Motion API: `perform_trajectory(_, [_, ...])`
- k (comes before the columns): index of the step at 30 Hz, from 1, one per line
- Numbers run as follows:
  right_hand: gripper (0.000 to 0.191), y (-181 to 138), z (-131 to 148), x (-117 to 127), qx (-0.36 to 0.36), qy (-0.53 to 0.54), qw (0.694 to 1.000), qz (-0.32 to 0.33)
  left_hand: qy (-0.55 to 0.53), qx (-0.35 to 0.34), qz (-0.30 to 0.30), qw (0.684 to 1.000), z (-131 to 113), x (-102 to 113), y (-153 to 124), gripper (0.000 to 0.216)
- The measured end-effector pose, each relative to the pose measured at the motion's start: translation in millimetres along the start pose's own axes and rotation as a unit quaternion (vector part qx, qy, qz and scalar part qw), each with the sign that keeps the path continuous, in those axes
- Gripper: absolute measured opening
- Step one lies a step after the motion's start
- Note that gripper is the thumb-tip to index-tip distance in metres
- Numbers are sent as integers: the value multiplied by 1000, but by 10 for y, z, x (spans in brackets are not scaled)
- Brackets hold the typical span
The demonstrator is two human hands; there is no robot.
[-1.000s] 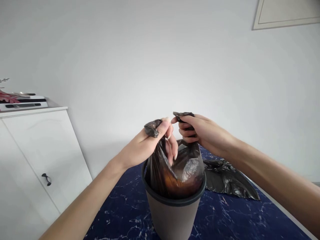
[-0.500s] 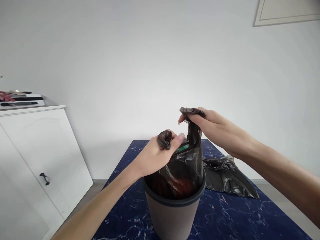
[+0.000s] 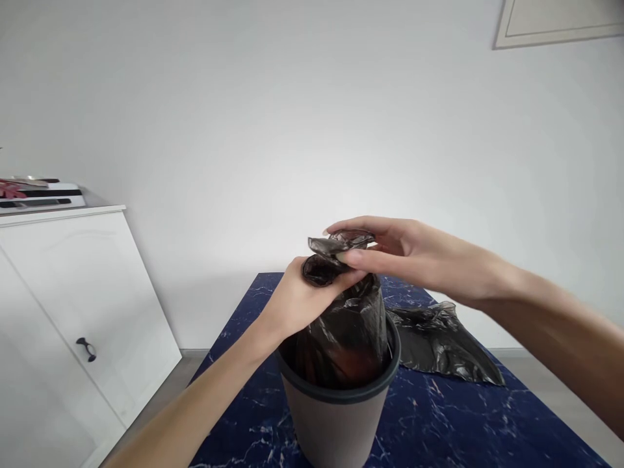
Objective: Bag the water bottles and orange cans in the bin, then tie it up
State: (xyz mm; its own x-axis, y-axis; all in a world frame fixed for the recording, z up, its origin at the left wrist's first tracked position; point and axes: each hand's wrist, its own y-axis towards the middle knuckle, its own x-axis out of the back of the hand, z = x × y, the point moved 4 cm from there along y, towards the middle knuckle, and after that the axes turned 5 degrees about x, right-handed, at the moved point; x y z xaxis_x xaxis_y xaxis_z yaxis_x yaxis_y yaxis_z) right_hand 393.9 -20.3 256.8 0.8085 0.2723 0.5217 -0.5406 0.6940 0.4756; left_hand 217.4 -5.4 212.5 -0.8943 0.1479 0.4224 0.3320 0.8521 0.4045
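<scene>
1. Black plastic bin bag (image 3: 348,331), thin and shiny, sits inside a grey round bin (image 3: 331,422) with a darker rim. Its upper part is gathered into a bunch that rises above the rim.
2. The bin stands near the front edge of a dark blue tabletop (image 3: 439,422) with white marble veining.
3. The person's left hand (image 3: 292,305) reaches in from the lower left. Its fingers (image 3: 348,278) are closed around one twisted end of the bag, just above the bin's mouth.
4. The right hand (image 3: 414,257) comes in from the right, held flat and a little higher. Its fingers (image 3: 363,257) pinch the other twisted end of the bag.
5. The two bag ends meet between the hands, one just above the other and touching. The hands almost touch there.
6. A second black plastic bag (image 3: 443,341) lies crumpled and flat on the tabletop, behind and to the right of the bin.
7. A white cabinet (image 3: 73,292) with a small black handle (image 3: 88,349) stands at the left, apart from the tabletop. Flat white and black objects (image 3: 43,195) lie on top of it; what they are cannot be told.
8. A plain white wall (image 3: 292,97) fills the background.
</scene>
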Motion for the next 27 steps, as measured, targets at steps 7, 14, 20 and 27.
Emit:
perform_trajectory(7, [63, 10, -356, -68, -28, 97, 985, 141, -40, -41, 6, 998, -4, 19, -30, 26])
perform_trajectory(14, [36, -35, -471, -215, -97, 99, 988, 75, -17, 45, -25, 999, 34, 117, -148, 60])
perform_trajectory(20, [35, -56, -605, -259, -59, 244, 965, -72, -166, 75, -57, 982, 107, 233, -219, 46])
perform_trajectory(27, [28, 26, -507, -460, -74, 361, 917, -154, 43, -58, -121, 990, 37, 280, -326, 48])
